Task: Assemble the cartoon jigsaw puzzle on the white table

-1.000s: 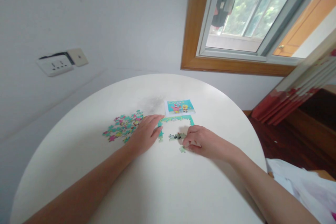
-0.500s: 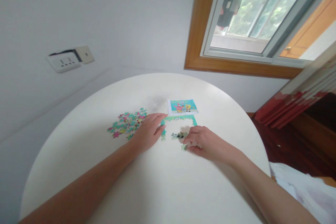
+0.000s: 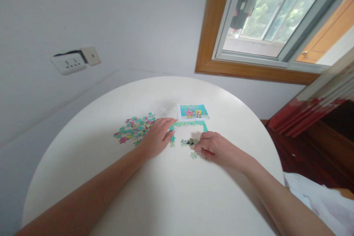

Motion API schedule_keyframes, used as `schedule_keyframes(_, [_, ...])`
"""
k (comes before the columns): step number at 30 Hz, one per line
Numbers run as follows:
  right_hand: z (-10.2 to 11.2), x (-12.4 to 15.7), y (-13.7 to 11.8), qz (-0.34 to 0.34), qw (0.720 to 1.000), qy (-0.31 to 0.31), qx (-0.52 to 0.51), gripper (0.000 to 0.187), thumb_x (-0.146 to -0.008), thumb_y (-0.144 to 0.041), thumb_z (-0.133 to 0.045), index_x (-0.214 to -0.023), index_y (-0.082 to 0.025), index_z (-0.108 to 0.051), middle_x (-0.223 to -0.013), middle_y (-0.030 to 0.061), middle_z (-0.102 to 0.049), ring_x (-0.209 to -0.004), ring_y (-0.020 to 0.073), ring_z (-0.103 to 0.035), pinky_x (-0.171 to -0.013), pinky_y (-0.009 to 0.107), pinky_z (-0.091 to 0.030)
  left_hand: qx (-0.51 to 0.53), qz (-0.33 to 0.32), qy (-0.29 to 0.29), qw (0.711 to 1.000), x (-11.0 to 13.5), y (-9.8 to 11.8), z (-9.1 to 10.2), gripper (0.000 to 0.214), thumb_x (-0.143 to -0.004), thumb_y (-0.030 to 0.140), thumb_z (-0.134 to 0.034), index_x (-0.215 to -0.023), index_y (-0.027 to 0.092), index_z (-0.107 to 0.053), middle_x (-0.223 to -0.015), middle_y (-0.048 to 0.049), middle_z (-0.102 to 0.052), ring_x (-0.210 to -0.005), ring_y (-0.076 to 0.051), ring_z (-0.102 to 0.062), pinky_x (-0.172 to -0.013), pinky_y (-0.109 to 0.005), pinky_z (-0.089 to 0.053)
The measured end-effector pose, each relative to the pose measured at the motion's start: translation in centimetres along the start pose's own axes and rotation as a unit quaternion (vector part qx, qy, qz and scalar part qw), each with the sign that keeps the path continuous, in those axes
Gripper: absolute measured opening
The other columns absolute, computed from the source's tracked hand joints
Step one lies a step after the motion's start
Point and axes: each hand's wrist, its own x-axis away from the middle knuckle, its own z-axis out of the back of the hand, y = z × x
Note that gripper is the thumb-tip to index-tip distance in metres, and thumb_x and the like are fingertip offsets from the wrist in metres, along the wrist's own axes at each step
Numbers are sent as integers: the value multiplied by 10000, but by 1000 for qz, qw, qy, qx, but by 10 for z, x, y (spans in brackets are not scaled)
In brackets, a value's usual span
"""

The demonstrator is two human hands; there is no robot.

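A partly joined jigsaw puzzle border [image 3: 190, 123] lies on the white table, teal along its top and both sides. My left hand [image 3: 159, 134] rests palm down at its left side, fingers stretched out, between the border and a heap of loose puzzle pieces [image 3: 132, 129]. Below the border's opening is a short strip of joined pieces [image 3: 188, 142]. My right hand [image 3: 211, 145] is at the strip's right end, thumb and fingers drawn together; what they hold, if anything, is hidden. A single pale green piece [image 3: 194, 155] lies just below those fingertips.
A picture card [image 3: 193, 112] with cartoon figures lies behind the border. The round white table [image 3: 166, 199] meets the wall at the back. A wall socket [image 3: 69, 62] is at the left, a window [image 3: 262, 18] at the right. White cloth [image 3: 318, 199] is beside the table.
My right thumb has moved up from the pale green piece toward the other fingers, leaving that piece uncovered on the table. My left hand stays in place.
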Motion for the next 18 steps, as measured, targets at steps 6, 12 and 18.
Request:
schedule_keyframes(6, [-2,0,2,-16,1000,1,0,135,-811,-232,-652,-937,-207,-694,-910,49,-623,-844,155,-585,-794,262,-443,0,3,-1,1000,0,0,0,352,-915,234,-411,-1244,173,-519,-1229,-108,-574,-1172,-246,-487,-1037,-445,-376])
schedule_keyframes(12, [-5,-4,0,-4,1000,1,-5,130,-827,-190,-620,-931,-203,-697,-909,51,-627,-845,155,-588,-801,268,-447,3,-4,8,1000,0,-2,-2,352,-916,244,-407,-1244,174,-516,-1224,-108,-577,-1163,-245,-494,-1027,-444,-387])
schedule_keyframes(18, [20,8,12,-59,996,33,-53,211,-849,-103,-528,-882,-185,-720,-842,52,-640,-804,144,-586,-726,239,-453,3,-3,3,1000,0,-4,-2,355,-924,266,-394,-1252,186,-504,-1228,-104,-572,-1167,-246,-494,-1032,-444,-381])
